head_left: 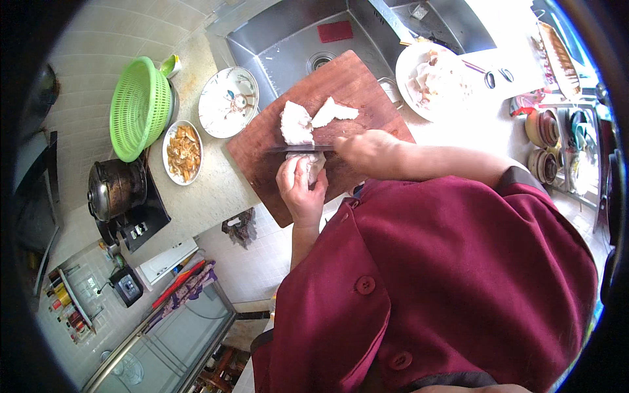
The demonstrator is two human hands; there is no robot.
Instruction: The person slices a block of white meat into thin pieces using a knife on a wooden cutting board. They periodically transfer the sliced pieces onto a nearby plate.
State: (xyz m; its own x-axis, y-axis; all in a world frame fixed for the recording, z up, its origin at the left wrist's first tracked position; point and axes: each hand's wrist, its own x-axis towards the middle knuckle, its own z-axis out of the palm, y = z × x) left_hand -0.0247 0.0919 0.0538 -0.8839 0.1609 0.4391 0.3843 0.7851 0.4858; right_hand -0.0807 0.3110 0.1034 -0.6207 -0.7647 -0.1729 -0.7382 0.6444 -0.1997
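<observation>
My right hand is wrapped around the handle of a kitchen knife, with the blade lying across a wooden cutting board. Below the blade, my left hand grips a pale chunk of what looks like meat, its fingertips close to the blade. A white slab of similar food lies just beyond the knife. To its right rests a smaller forked white piece. The knife's handle is hidden in my fist.
Behind the board is a steel sink with a red block. A plate of pale pieces stands right. Leftward are a patterned bowl, a dish of brown food, a green colander and a pot.
</observation>
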